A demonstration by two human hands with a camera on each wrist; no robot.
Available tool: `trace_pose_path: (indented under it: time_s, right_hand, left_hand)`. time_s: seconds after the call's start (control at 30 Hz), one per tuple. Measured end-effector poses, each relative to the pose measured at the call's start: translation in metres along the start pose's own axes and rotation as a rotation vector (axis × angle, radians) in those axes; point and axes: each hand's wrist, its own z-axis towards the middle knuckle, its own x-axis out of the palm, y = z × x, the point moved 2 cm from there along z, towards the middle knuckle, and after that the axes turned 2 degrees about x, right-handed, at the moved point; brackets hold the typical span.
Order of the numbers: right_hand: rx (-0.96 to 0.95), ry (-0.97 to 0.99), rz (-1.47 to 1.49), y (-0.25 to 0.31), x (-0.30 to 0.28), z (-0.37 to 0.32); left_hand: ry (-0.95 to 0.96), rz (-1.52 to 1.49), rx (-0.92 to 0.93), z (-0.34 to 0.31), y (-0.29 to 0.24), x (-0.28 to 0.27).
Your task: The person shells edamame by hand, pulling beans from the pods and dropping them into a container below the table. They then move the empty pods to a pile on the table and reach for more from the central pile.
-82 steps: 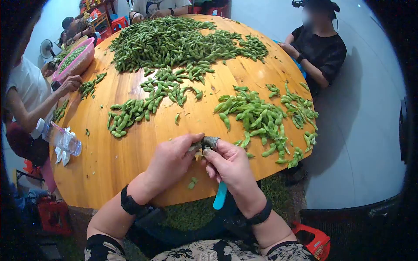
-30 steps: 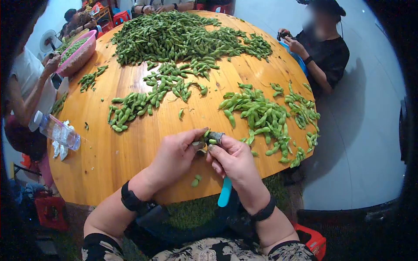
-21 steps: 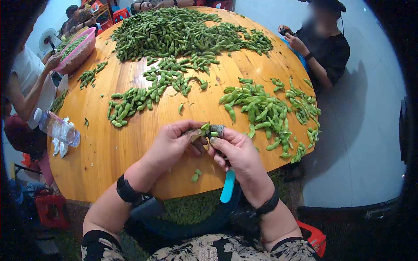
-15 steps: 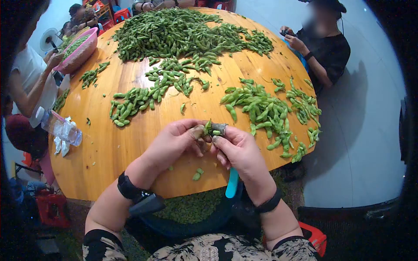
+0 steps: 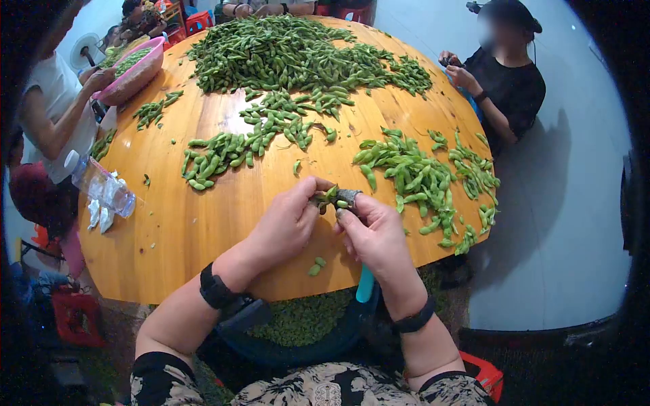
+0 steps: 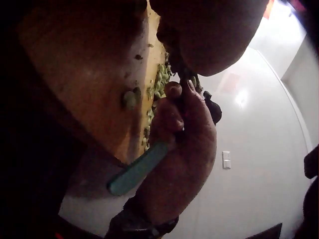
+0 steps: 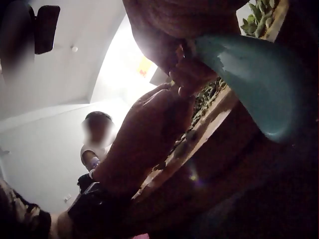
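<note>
Both hands meet above the table's near edge. The left hand pinches a darkened bean pod between thumb and fingers. Against that pod, the right hand holds a tool with a teal handle, which sticks out below the palm; in the left wrist view the handle also shows. A grey wrap surrounds a right finger, and a green bean lies beside the right thumb. Fingers hide the tool's working end. Two loose beans lie on the wood just below the hands.
Pods heap at the table's far side, with smaller piles left and right. A bottle lies at left beside tissues. Below the near edge sits a tub of beans. Other people sit around, one by a pink basket.
The view has shifted slightly, moving the table's contents rightward in the picture. Both hands stay together; since the earliest frame, a green bean has appeared at the right thumb and the pod between the hands differs.
</note>
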Motion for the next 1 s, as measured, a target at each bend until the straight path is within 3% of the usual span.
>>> trace_pose_path:
  time_s: [0.07,0.13,0.27,0.37,0.5,0.6,0.63,0.73,0.8,0.83,0.9,0.93,1.0]
  right_hand:
    - [-0.063,-0.046,-0.073,-0.003,-0.001,0.002]
    - [-0.272,-0.047,-0.241,-0.006,-0.001,0.006]
    - [-0.199,-0.014,-0.246,-0.002,0.003,0.003]
    - [-0.295,-0.053,-0.300,-0.003,0.009,0.000]
    - [-0.227,-0.052,-0.190,-0.001,0.010,-0.001]
    - [-0.142,-0.072,-0.098,0.005,0.000,0.002]
    - [-0.060,-0.103,-0.036,0.006,-0.007,0.003]
    - [-0.077,-0.179,-0.020,0.006,-0.038,0.005]
    - [-0.062,-0.176,-0.027,0.004,-0.054,0.000]
    - [-0.044,-0.176,-0.037,0.002,-0.062,-0.003]
    - [0.006,-0.133,-0.041,-0.005,-0.073,-0.010]
    - [0.049,-0.095,-0.045,-0.010,-0.076,-0.012]
    - [0.067,-0.066,0.046,-0.018,-0.077,-0.016]
  left_hand:
    - [0.024,-0.066,-0.045,0.001,-0.004,-0.001]
    - [0.041,-0.130,-0.087,0.000,-0.006,-0.001]
    - [0.064,-0.126,-0.114,-0.001,-0.003,0.000]
    - [0.043,-0.132,-0.091,-0.003,-0.007,-0.001]
    - [0.046,-0.075,-0.051,-0.004,-0.002,-0.002]
    - [0.042,-0.139,-0.188,-0.005,-0.002,-0.005]
    - [0.082,-0.057,-0.213,-0.005,-0.002,-0.008]
    - [0.124,0.116,-0.236,-0.006,-0.006,-0.020]
    - [0.131,0.420,-0.009,-0.010,-0.010,-0.026]
    - [0.131,0.422,-0.014,-0.015,-0.016,-0.028]
    - [0.304,0.581,-0.083,-0.033,-0.031,-0.030]
    - [0.304,0.592,-0.089,-0.043,-0.032,-0.030]
    - [0.106,0.532,-0.002,-0.066,-0.035,-0.028]
